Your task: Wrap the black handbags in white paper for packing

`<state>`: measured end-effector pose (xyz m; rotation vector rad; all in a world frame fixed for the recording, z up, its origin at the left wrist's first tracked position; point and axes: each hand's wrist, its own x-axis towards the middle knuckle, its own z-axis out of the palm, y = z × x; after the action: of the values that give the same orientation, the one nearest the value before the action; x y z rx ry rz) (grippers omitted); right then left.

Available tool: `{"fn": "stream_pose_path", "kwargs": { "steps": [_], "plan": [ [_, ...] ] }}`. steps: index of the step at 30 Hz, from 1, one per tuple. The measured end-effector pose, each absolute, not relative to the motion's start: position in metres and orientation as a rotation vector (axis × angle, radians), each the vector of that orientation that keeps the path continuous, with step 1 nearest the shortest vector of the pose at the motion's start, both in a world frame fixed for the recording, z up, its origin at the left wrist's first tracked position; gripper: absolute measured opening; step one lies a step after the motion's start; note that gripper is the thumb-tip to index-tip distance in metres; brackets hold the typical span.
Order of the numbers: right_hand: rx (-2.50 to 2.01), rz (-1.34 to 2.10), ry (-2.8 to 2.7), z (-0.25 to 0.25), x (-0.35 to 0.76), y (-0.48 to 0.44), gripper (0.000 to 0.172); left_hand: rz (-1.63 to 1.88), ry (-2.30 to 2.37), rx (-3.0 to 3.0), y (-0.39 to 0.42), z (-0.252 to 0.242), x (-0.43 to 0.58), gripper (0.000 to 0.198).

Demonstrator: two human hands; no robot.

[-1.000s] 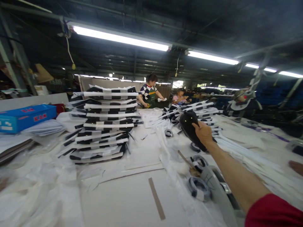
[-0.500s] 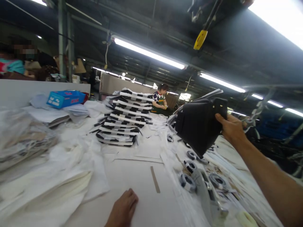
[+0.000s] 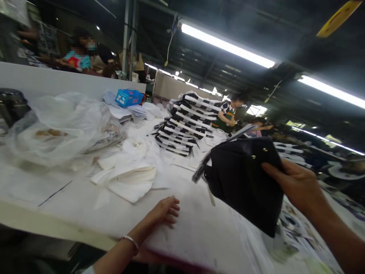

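My right hand [image 3: 299, 182] grips a flat black bag [image 3: 245, 179] by its upper right corner, thumb on the near face. Two gold-coloured studs show beside the thumb, and the bag is tilted above the table. Pale, sheet-like edges stick out along its far top side. Low over the white table [image 3: 196, 236], near its front edge, my left hand [image 3: 165, 211] is open with its fingers apart and nothing in it. Whether it touches the surface I cannot tell. Beyond it stands a tall stack of black-and-white layered pieces [image 3: 188, 123].
White sheets [image 3: 128, 179] and clear plastic bags [image 3: 65, 129] cover the left side. A blue box [image 3: 128, 97] sits on papers behind them. Tape-like rolls [image 3: 289, 220] lie at the right. Other people [image 3: 228, 112] work farther back.
The view has swung to the right-hand side's left and down, showing the table's front edge. The bag has come nearer and lower in my right hand. My left hand's fingers have spread.
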<state>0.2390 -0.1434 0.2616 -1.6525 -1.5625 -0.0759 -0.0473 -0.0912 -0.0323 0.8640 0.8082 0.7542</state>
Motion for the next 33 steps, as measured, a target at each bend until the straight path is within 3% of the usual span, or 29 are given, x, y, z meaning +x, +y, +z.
{"fn": "stream_pose_path", "kwargs": {
  "steps": [5,8,11,14,22,33],
  "plan": [
    [-1.408,-0.134,-2.226,0.167,0.154,-0.154,0.027,0.912,0.888,0.684,-0.083,-0.027,-0.08,0.06],
    [-1.315,-0.043,-2.559,0.101,0.128,-0.166,0.045,0.983,0.963,0.636,-0.079,-0.03,-0.095,0.054],
    [-1.434,0.001,-2.666,0.062,0.131,-0.174,0.073,1.005,1.025,0.703,-0.081,-0.042,-0.106,0.055],
    [-1.546,-0.002,-2.657,0.052,0.15,-0.173,0.087,1.045,1.015,0.867,-0.08,-0.056,-0.112,0.059],
    [-1.511,-0.043,-2.549,0.024,0.168,-0.164,0.08,1.054,1.27,1.524,-0.069,-0.076,-0.115,0.057],
    [-1.508,0.003,-2.457,0.004,0.159,-0.171,0.078,0.988,1.261,1.635,-0.07,-0.076,-0.117,0.053]
  ]
}}
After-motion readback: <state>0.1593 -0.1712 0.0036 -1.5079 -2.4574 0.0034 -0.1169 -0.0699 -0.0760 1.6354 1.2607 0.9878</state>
